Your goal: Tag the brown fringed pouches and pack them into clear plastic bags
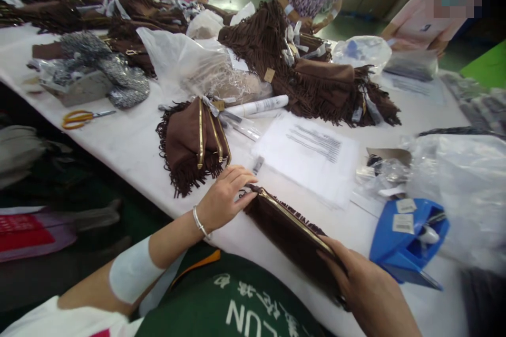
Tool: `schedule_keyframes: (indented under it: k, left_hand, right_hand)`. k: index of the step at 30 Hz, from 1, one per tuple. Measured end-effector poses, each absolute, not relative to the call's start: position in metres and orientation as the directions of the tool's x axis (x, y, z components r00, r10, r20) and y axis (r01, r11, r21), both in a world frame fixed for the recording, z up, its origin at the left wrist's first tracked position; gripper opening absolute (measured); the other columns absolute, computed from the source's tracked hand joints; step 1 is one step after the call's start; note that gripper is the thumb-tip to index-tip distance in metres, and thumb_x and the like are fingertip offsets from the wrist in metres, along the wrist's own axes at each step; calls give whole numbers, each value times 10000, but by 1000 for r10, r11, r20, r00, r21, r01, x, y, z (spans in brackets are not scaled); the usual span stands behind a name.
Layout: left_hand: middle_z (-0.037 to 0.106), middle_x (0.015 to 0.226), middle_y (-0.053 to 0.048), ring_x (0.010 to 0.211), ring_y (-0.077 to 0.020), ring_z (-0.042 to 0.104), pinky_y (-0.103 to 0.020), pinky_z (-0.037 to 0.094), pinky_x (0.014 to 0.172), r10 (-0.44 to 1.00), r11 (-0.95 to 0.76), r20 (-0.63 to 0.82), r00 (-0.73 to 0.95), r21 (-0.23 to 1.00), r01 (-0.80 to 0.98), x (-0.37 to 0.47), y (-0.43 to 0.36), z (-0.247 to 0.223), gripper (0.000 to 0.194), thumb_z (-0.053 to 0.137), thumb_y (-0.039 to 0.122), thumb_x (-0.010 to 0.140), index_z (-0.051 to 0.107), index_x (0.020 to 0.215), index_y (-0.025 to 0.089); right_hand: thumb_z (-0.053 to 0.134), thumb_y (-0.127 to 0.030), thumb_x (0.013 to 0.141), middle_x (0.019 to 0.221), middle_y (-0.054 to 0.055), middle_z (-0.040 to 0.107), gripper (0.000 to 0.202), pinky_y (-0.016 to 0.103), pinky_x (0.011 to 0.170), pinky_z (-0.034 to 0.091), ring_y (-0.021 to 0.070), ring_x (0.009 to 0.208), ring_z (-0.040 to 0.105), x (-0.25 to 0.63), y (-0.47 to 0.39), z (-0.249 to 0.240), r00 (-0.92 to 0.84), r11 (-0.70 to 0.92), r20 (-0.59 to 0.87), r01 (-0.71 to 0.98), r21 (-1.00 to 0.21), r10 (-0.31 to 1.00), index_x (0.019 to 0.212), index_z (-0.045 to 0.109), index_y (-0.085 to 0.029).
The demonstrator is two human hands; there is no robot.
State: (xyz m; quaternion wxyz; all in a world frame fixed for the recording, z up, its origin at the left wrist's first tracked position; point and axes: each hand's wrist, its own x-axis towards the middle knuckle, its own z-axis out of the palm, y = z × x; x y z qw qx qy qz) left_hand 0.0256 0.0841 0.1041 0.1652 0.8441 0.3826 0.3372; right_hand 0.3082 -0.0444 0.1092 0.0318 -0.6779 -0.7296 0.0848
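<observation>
A dark brown fringed bag [288, 237] with a gold zipper along its top edge is held upright at the table's front edge. My left hand [227, 195] pinches the zipper's left end, thumb and fingers together. At the other end, my right hand [351, 274] grips the bag's right side, its thumb and fingers on either face. Beyond my left hand lies another brown fringed bag [184, 139] with gold zippers. Printed white sheets [308, 152] lie just past the held bag.
Orange-handled scissors [79, 118] lie at the left edge. A blue tape dispenser [395, 242] and clear plastic bags [462, 189] are at the right. Piled fringed bags [324, 84] and a plastic bag of stuffing [221, 76] lie farther back. Several people stand across the table.
</observation>
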Motion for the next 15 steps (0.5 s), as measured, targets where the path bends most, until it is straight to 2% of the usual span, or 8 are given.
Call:
schedule_keyframes:
  k: [3, 6, 7, 9, 11, 12, 13, 15]
  left_hand:
    - [612, 1069, -86, 1079, -221, 523, -442, 389, 1007, 796, -604, 514, 320, 638, 477, 19, 87, 107, 224, 611, 200, 840, 581, 1061, 173]
    - [632, 910, -78, 949, -203, 572, -399, 453, 908, 819, -572, 544, 183, 745, 345, 14, 76, 106, 85, 547, 167, 867, 616, 916, 158]
    - [636, 867, -75, 908, -194, 583, -376, 469, 874, 827, -562, 515, 226, 781, 273, 15, 70, 104, 98, 529, 167, 875, 626, 883, 155]
    - [654, 850, -72, 861, -176, 602, -321, 490, 825, 811, -480, 378, 447, 866, 137, 23, 57, 96, 140, 516, 192, 888, 650, 887, 152]
    - [675, 902, -71, 850, -158, 620, -264, 499, 796, 691, -340, 196, 695, 938, 74, 37, 47, 85, 176, 531, 239, 890, 664, 970, 156]
    - [680, 931, -68, 844, -151, 626, -240, 501, 778, 631, -284, 128, 765, 956, 74, 44, 45, 78, 199, 539, 262, 888, 665, 1003, 159]
    - [683, 944, -64, 834, -145, 630, -222, 500, 758, 605, -249, 80, 792, 964, 92, 52, 46, 72, 215, 542, 283, 887, 667, 1014, 161]
    - [683, 892, -50, 776, -134, 627, -207, 495, 703, 693, -213, 29, 720, 963, 167, 62, 55, 62, 232, 520, 318, 897, 679, 946, 157]
  right_hand:
    - [406, -393, 919, 837, -37, 729, 262, 249, 562, 502, 196, 710, 701, 313, -38, 120, -40, 13, -143, 982, -189, 989, 1097, 592, -346]
    - [406, -428, 911, 730, -48, 719, 264, 229, 507, 482, 200, 654, 699, 321, -33, 129, 11, -63, -223, 972, -226, 975, 1051, 618, -355]
    - [407, -451, 906, 718, -50, 717, 273, 221, 501, 481, 198, 657, 700, 324, -32, 132, 24, -88, -252, 965, -246, 967, 1044, 623, -357]
    - [413, -498, 892, 717, -54, 718, 302, 202, 496, 485, 190, 671, 703, 330, -29, 136, 45, -136, -306, 949, -284, 951, 1053, 628, -358]
    - [423, -522, 879, 738, -51, 724, 335, 188, 497, 491, 186, 687, 705, 334, -25, 139, 50, -163, -330, 933, -322, 943, 1077, 628, -347]
    - [431, -524, 873, 755, -48, 728, 346, 183, 499, 493, 186, 694, 705, 336, -23, 142, 48, -166, -328, 925, -341, 944, 1087, 629, -338]
    - [443, -523, 866, 770, -46, 732, 353, 180, 500, 494, 186, 697, 705, 337, -21, 144, 45, -164, -319, 920, -356, 947, 1093, 632, -331]
    - [465, -521, 851, 778, -47, 735, 354, 175, 496, 493, 183, 684, 704, 340, -18, 150, 53, -167, -301, 915, -366, 952, 1086, 644, -325]
